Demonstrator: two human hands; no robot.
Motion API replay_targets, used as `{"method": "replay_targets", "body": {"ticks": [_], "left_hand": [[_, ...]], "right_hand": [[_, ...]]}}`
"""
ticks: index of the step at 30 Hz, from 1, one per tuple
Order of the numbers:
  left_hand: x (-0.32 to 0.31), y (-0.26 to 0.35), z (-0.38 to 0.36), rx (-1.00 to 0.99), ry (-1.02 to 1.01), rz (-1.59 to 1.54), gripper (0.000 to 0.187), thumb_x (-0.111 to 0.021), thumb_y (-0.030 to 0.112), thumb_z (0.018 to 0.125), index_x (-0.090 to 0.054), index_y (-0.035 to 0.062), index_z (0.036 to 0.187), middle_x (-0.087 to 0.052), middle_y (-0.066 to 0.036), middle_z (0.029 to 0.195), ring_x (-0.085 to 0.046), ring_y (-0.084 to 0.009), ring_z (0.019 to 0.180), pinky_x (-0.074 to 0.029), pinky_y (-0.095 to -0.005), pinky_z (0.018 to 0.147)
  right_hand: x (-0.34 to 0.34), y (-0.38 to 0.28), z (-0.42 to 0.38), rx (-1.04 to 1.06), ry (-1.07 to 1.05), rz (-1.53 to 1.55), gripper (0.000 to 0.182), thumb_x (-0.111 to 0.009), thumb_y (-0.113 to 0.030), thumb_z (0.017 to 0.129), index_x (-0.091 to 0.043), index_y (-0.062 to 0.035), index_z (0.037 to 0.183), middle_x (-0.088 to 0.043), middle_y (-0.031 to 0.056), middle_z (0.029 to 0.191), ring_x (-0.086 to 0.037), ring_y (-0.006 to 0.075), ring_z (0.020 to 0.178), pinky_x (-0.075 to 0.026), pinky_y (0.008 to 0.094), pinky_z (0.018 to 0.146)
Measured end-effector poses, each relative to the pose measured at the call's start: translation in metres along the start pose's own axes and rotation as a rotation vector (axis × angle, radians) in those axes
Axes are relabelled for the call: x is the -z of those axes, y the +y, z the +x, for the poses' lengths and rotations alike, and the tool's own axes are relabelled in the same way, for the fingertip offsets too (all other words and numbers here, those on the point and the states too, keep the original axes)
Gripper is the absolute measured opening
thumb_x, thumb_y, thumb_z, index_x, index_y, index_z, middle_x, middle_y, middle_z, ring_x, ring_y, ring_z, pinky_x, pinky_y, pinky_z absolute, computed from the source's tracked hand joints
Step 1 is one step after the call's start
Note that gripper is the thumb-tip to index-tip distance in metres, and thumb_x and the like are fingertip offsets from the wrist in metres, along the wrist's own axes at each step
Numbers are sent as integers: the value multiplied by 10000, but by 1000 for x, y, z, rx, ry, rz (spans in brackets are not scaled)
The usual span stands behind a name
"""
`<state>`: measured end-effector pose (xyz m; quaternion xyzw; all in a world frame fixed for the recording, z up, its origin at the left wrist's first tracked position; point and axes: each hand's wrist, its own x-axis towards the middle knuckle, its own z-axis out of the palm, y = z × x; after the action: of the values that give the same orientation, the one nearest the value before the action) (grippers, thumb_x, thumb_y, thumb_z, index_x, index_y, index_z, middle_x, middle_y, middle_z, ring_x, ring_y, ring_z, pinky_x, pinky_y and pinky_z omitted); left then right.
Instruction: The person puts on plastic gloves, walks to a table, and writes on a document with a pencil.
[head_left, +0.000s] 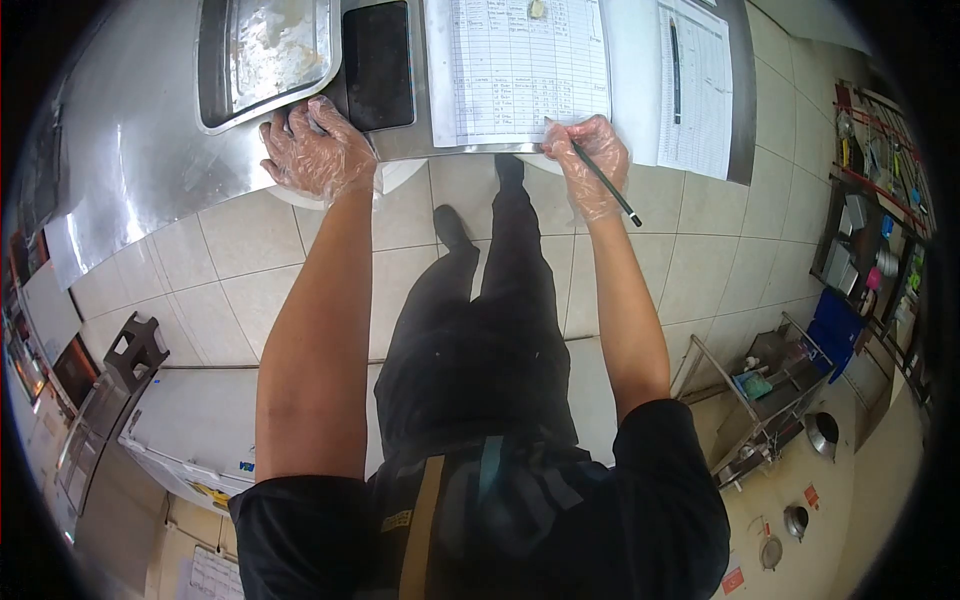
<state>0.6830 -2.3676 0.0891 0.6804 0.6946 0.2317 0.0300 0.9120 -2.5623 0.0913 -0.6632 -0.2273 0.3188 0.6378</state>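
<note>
My right hand (pixel 590 165), in a clear plastic glove, is closed around a dark pencil (pixel 605 182). The pencil's tip is at the lower right part of a written table on a paper sheet (pixel 520 80). My left hand (pixel 318 150), also gloved, rests with its fingers spread on the metal table's edge, beside the lower rim of a metal tray (pixel 268 115). A black phone (pixel 379 65) lies between the tray and the paper. On the sheet's upper part sits a small pale piece (pixel 538 9).
More printed sheets (pixel 695 100) lie at the right of the metal table (pixel 130 110), with a second dark pencil (pixel 676 70) on them. A brown stool (pixel 136 350) stands at the left. At the right are a metal rack (pixel 775 385) and wall shelves (pixel 870 230).
</note>
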Motion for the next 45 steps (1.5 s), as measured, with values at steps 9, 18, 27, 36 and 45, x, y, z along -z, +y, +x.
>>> {"method": "replay_targets", "body": {"ticks": [9,18,27,36,45], "left_hand": [[-3,-2,0,-25,24,16,492,-435,443,1055,-714,70,1214,-548,-155,1450,-361,-344,1464,-192,-630,1216],[-4,-4,0,-26,24,16,478,-452,436,1047,-713,74,1219,-540,-152,1456,-352,-343,1471,-177,-628,1221],[-2,-2,0,-16,18,-6,474,-455,436,1046,-719,77,1207,-542,-145,1450,-351,-345,1472,-180,-631,1219],[2,0,0,-11,-7,-8,497,-425,451,1060,-702,73,1225,-526,-157,1465,-323,-354,1489,-165,-635,1223],[-3,-1,-1,-60,87,74,455,-467,433,1044,-704,71,1185,-602,-152,1374,-462,-308,1392,-257,-567,1191]], "right_hand": [[4,3,1,3,-8,-28,161,-760,9,882,-602,-15,871,-718,85,823,-663,101,731,-583,278,684],[-3,0,1,-3,39,21,169,-765,-3,883,-598,-15,868,-719,85,816,-672,113,732,-582,286,684],[7,11,0,5,-11,16,169,-756,-9,882,-592,-21,844,-714,70,805,-654,91,737,-563,264,685],[5,-1,1,-32,-38,-74,192,-779,-28,877,-595,-28,822,-716,62,799,-650,80,741,-555,255,690],[8,6,-1,-13,0,-109,184,-783,-25,874,-605,-25,829,-714,58,791,-644,73,738,-553,255,682]]}}
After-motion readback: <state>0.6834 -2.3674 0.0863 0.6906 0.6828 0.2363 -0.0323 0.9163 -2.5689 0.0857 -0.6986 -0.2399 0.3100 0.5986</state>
